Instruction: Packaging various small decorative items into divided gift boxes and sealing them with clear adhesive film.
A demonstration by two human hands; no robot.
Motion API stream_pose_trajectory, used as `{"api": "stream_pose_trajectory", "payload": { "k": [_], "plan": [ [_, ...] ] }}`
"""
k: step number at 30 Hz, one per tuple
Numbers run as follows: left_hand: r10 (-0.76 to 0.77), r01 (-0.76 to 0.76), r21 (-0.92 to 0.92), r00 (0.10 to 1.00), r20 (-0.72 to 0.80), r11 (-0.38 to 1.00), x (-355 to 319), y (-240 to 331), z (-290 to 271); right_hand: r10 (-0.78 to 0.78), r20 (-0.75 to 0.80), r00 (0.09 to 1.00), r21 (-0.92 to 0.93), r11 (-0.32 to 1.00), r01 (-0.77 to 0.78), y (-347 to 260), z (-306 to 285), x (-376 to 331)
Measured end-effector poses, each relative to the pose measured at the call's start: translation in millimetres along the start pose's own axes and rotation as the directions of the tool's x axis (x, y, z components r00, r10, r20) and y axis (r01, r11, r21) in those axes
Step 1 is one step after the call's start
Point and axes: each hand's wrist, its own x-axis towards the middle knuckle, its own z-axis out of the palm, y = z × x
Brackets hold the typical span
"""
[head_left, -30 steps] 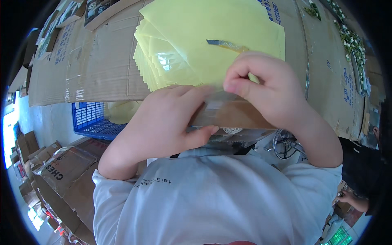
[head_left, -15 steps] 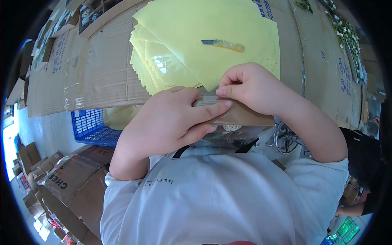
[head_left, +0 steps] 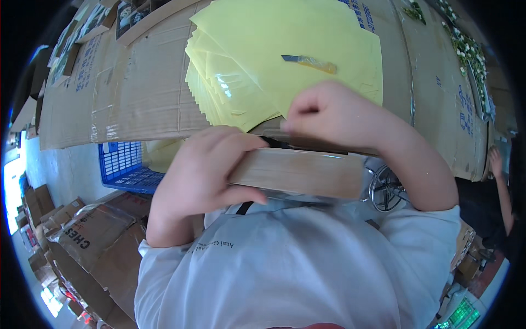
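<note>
My left hand (head_left: 205, 170) grips the left end of a slim brown cardboard box (head_left: 298, 171), thumb on the near side and fingers over the far edge. The box is held close to my shirt, long side facing up, with a shiny strip near its far edge. Just beyond the box's far edge is my right hand (head_left: 329, 118), its fingers curled in and blurred at the tips. Whatever it may pinch cannot be made out. A yellow utility knife (head_left: 312, 63) with its blade out lies on a fanned stack of yellow sheets (head_left: 246, 60).
Flattened cardboard (head_left: 142, 88) covers the table. Left of me, below its edge, stands a blue plastic basket (head_left: 121, 167) holding yellowish sheets. Cartons (head_left: 101, 236) are at lower left. White-flowered greenery (head_left: 466, 49) lies at far right, where another person's arm (head_left: 501, 186) shows.
The box has turned so that its brown side faces up, and it has come nearer my body. My right hand has lifted away from its edge; my left hand has shifted to the box's left end.
</note>
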Motion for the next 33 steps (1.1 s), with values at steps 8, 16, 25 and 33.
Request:
{"api": "stream_pose_trajectory", "payload": {
  "k": [8, 16, 25, 33],
  "plan": [
    [-0.589, 0.578, -0.374, 0.802, 0.098, 0.725, -77.6, -28.2, 58.8, -0.588, -0.345, 0.732, -0.788, 0.605, 0.114, 79.1, -34.0, 40.2],
    [-0.611, 0.355, -0.680, 0.773, -0.173, 0.641, -48.3, -47.0, 14.6, -0.623, -0.552, 0.555, -0.737, 0.675, 0.024, 92.5, -46.2, 43.2],
    [0.098, -0.042, 0.147, 0.913, -0.396, 0.988, 120.9, -96.6, 9.2, -0.533, -0.576, 0.620, -0.633, 0.771, 0.074, 97.5, -32.5, 25.9],
    [0.226, -0.120, 0.460, 0.957, -0.182, 0.880, 124.0, -107.4, 36.1, -0.514, -0.630, 0.582, -0.696, 0.706, -0.129, 96.6, -25.6, 29.8]
  ]
}}
